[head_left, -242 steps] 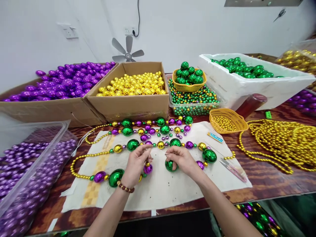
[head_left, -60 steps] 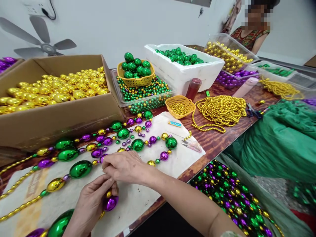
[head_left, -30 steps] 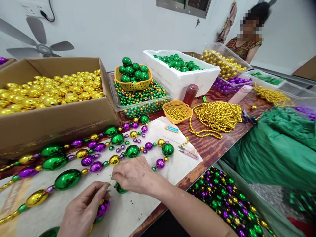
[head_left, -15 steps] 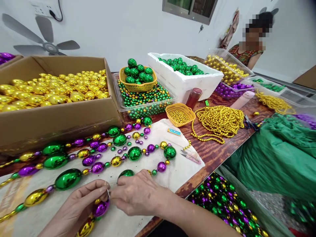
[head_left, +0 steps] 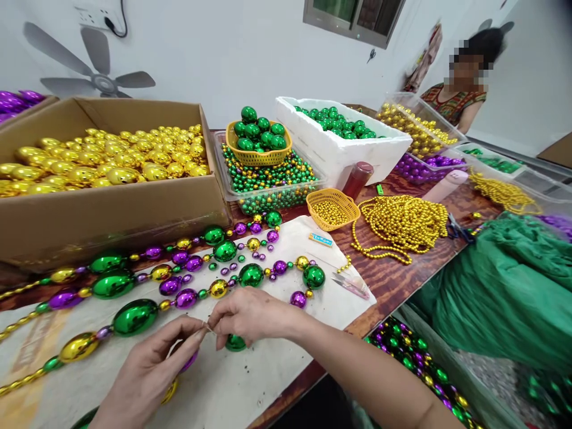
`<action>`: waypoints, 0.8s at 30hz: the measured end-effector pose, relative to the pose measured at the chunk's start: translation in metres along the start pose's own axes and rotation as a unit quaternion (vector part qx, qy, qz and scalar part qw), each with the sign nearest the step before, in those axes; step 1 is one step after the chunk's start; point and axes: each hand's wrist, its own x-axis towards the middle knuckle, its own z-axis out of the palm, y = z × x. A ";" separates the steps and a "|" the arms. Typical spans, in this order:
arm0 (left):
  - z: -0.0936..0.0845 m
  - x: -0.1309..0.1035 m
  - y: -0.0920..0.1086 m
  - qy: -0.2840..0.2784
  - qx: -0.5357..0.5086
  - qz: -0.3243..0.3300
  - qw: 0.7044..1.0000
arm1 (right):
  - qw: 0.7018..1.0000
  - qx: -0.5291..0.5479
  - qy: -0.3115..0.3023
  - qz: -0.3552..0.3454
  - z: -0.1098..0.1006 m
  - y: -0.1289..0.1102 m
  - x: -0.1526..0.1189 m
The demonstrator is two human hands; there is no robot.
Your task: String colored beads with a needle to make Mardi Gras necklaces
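My left hand (head_left: pixel 149 369) and my right hand (head_left: pixel 250 313) meet over the white sheet (head_left: pixel 286 351), fingertips pinched on a thin pale thread (head_left: pixel 208 326). Below my right fingers rests a large green bead (head_left: pixel 235 342), partly covered. A purple bead (head_left: pixel 190 361) and a gold bead (head_left: pixel 170 391) peek out from behind my left hand. Further back on the sheet lie strands of green, gold and purple beads, among them a big green oval bead (head_left: pixel 135 317). Small loose purple and green beads are scattered between the strands.
Behind the strands stands a cardboard box (head_left: pixel 111 208) of gold beads. A yellow basket (head_left: pixel 333 208), a heap of gold bead chain (head_left: pixel 402 223), snips (head_left: pixel 351 285) and a white foam box (head_left: pixel 344 158) lie to the right. Another person (head_left: pixel 456 104) sits at the far right.
Both hands have moved up and slightly right in view, and my right hand has turned, its fingers now close against my left fingertips. The whole view has shifted a little.
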 end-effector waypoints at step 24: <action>0.024 -0.013 0.015 0.163 -0.046 0.021 0.985 | 0.956 -0.219 0.196 -0.022 0.015 -0.006 -0.007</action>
